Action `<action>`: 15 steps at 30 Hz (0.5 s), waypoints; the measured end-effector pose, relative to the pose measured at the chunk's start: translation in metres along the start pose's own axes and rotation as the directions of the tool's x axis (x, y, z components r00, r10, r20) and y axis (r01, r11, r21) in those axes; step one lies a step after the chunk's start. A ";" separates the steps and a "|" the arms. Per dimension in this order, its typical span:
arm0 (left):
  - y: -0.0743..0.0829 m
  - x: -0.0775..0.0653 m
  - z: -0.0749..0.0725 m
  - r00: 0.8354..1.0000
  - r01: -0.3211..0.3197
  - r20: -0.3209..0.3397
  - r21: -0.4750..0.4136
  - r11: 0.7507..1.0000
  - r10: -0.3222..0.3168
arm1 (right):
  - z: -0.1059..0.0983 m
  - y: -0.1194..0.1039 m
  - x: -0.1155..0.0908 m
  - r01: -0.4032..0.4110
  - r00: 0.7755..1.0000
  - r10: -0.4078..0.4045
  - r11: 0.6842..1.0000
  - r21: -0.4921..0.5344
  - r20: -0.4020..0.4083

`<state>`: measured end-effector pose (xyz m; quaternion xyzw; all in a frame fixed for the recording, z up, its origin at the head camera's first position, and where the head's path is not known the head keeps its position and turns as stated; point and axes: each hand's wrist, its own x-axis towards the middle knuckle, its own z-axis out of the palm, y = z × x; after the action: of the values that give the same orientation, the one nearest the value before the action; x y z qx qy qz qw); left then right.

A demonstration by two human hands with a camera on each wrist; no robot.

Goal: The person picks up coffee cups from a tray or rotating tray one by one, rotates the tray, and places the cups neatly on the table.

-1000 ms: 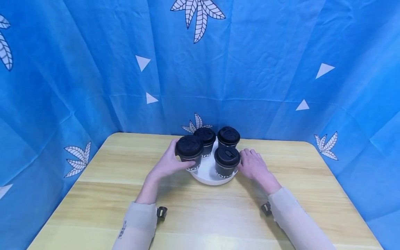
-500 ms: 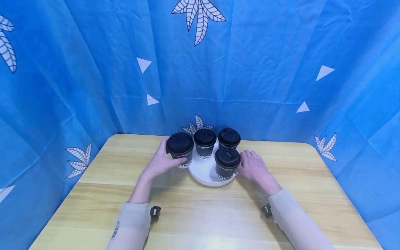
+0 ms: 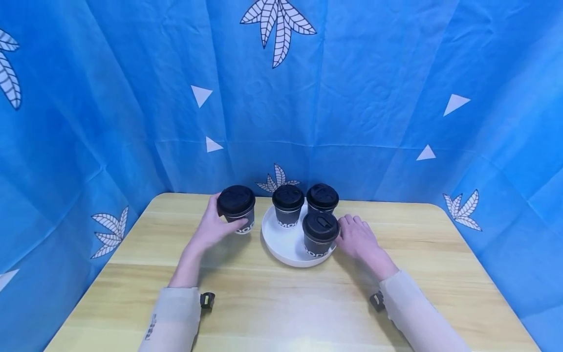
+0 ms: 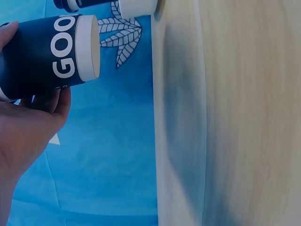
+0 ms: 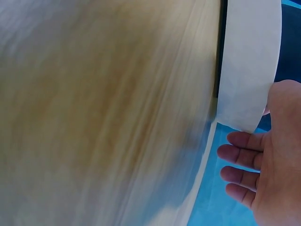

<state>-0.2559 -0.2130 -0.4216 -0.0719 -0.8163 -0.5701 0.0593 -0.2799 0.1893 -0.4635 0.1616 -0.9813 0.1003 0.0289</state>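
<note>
My left hand (image 3: 210, 229) grips a dark paper coffee cup (image 3: 237, 203) with a black lid, just left of the round white tray (image 3: 275, 240). In the left wrist view that coffee cup (image 4: 40, 59) shows white lettering and its pale base, raised off the table. My right hand (image 3: 358, 237) pinches the tray's right rim; in the right wrist view the thumb lies over the white wall (image 5: 247, 63) and the fingers are beneath its edge. Three similar lidded cups stand upright on the tray: back left (image 3: 288, 200), back right (image 3: 323, 196) and front right (image 3: 320, 231).
The light wooden table (image 3: 281, 298) ends at a blue curtain (image 3: 369, 122) with leaf and triangle prints, which also hangs along both sides. Black wrist straps (image 3: 207, 301) sit at the sleeve cuffs.
My left hand has carried its coffee cup leftward, from over the tray's left edge to beside it. The right hand has stayed at the tray's rim, and the other cups have not moved.
</note>
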 end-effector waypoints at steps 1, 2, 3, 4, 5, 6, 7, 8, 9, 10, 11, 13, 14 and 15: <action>-0.001 0.000 -0.002 1.000 0.008 -0.009 0.004 1.000 -0.008 | 0.000 0.000 0.000 0.001 1.000 -0.001 1.000 -0.001 -0.001; -0.003 0.001 -0.003 1.000 0.015 -0.018 0.008 1.000 -0.015 | 0.000 -0.001 0.000 0.000 1.000 0.000 1.000 -0.002 0.000; -0.004 0.001 -0.005 0.999 0.021 -0.027 0.011 1.000 -0.020 | 0.000 -0.001 -0.001 -0.001 1.000 0.001 1.000 -0.005 0.001; -0.005 0.002 -0.006 0.999 0.023 -0.037 0.013 1.000 -0.023 | 0.000 -0.001 0.000 -0.001 1.000 0.001 1.000 -0.009 0.001; -0.006 0.002 -0.007 0.999 0.025 -0.049 0.009 1.000 -0.024 | 0.001 -0.001 0.000 -0.001 1.000 0.001 1.000 -0.011 0.002; -0.007 0.003 -0.008 0.998 0.025 -0.061 0.005 1.000 -0.024 | 0.001 -0.001 0.000 -0.002 1.000 0.002 1.000 -0.014 0.002; -0.008 0.004 -0.009 0.997 0.025 -0.076 0.004 1.000 -0.024 | 0.002 0.000 0.000 -0.002 1.000 0.002 1.000 -0.017 0.001; -0.009 0.005 -0.010 0.996 0.023 -0.091 0.001 1.000 -0.023 | 0.002 0.000 0.000 -0.003 1.000 0.003 1.000 -0.018 0.001; -0.010 0.006 -0.011 0.994 0.025 -0.109 0.002 1.000 -0.025 | 0.003 0.001 0.000 -0.003 1.000 0.003 1.000 -0.020 -0.001; -0.011 0.007 -0.011 0.991 0.031 -0.127 0.002 1.000 -0.031 | 0.003 0.001 0.000 -0.003 1.000 0.003 1.000 -0.020 -0.002; -0.012 0.008 -0.012 0.989 0.038 -0.145 0.001 0.999 -0.038 | 0.004 0.001 0.000 -0.003 1.000 0.003 1.000 -0.020 -0.003; -0.014 0.009 -0.015 0.982 0.056 -0.178 0.004 0.998 -0.055 | 0.005 0.001 0.000 -0.002 1.000 0.002 1.000 -0.017 -0.007; -0.014 0.009 -0.016 0.979 0.066 -0.193 0.003 0.998 -0.064 | 0.005 0.002 0.000 -0.003 1.000 0.003 1.000 -0.016 -0.008; -0.015 0.010 -0.017 0.976 0.076 -0.207 0.004 0.997 -0.073 | 0.005 0.002 0.000 -0.004 1.000 0.004 1.000 -0.016 -0.008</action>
<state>-0.2678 -0.2339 -0.4276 0.0187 -0.8113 -0.5713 0.1229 -0.2810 0.1896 -0.4685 0.1589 -0.9823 0.0933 0.0341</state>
